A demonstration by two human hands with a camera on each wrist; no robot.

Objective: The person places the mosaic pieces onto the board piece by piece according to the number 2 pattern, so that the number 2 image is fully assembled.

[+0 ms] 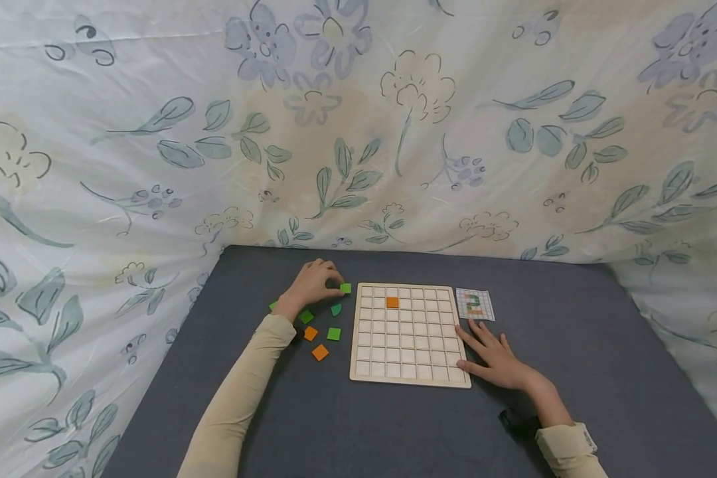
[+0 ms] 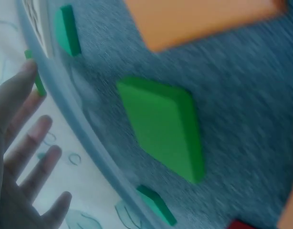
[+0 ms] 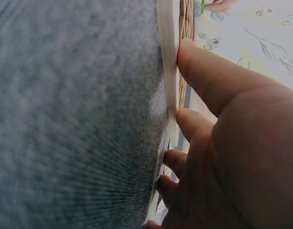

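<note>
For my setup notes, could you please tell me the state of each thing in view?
Left hand: pinching a green tile
Grid board: flat, mostly unfilled
Placed orange tile: on grid board
Right hand: touching the grid board's edge
Pattern card: flat, pattern up
Loose tiles: scattered on table

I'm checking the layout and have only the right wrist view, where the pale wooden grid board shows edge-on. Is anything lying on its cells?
Observer: Yes: one orange square tile lies on the pale wooden grid board, toward its far edge and left of centre.
Operator: My view cuts off the left hand. Where is it working?
Observer: It pinches a green square tile just off the board's far left corner.
Operator: And what lies past the board's far right corner?
Observer: A white rectangular card, printed with a grid and a coloured figure like a 2.
</note>
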